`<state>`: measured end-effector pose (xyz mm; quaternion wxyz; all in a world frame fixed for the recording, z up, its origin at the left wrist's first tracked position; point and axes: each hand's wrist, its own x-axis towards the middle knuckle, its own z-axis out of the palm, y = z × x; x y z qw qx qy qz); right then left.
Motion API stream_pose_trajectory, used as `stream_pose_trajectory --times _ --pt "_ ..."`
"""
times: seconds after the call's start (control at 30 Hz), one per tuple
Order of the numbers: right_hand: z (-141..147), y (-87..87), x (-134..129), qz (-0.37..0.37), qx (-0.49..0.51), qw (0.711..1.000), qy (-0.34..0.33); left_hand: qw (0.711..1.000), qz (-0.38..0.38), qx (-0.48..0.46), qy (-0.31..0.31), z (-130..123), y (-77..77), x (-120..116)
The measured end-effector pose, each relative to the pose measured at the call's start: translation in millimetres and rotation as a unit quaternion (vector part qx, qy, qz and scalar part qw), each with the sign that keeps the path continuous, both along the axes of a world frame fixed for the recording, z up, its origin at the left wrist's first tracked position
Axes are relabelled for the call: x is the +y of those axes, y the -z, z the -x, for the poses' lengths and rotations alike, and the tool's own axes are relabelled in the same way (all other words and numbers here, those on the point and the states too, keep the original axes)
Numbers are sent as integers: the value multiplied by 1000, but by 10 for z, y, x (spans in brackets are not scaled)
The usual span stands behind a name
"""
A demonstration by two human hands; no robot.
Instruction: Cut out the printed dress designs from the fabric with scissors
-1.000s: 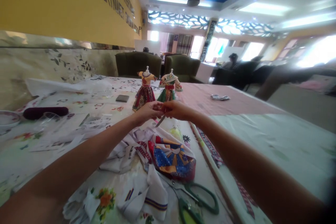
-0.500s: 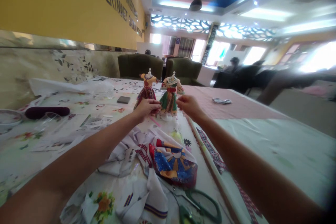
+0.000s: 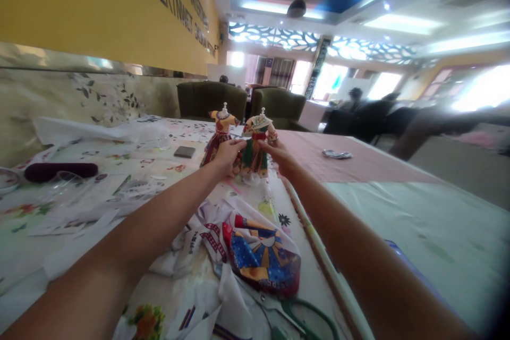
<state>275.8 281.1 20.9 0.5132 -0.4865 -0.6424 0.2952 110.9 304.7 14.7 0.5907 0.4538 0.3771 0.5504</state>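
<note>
Two miniature dress forms stand side by side at the middle of the table. The right one wears a doll dress [image 3: 255, 155] with a pale patterned top, a red waistband and a green and brown skirt. Left of it is a second doll dress [image 3: 222, 123], yellow above and dark red below. My left hand [image 3: 231, 156] pinches the left side of the green-skirted dress near the waist. My right hand [image 3: 278, 153] grips its right side, fingers laid across just below the red waistband. The fingertips are small and partly blurred.
Nearer me lie a blue, red and yellow printed cloth [image 3: 263, 257] with white fabric and green-handled scissors [image 3: 306, 313]. To the left are a dark purple case [image 3: 61, 171], a grey block [image 3: 185, 152] and clear plastic. A crumpled silvery packet [image 3: 337, 154] lies right. Green chairs [image 3: 213, 101] stand behind.
Both hands have moved slightly up and inward onto the green-skirted dress. My right fingers now reach across its front, where before they were at its side edge.
</note>
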Motion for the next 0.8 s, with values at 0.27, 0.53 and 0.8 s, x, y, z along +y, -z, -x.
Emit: stream_pose_trajectory --times 0.27,0.53,0.8 --pt "13 142 285 -42 165 985 -23 999 23 -21 -8 -148 17 30" --pt "-17 116 287 -28 183 983 0 999 18 -32 -5 -230 1 53" --pt "12 109 282 -40 179 983 -8 1000 13 -26 -6 -244 22 128"
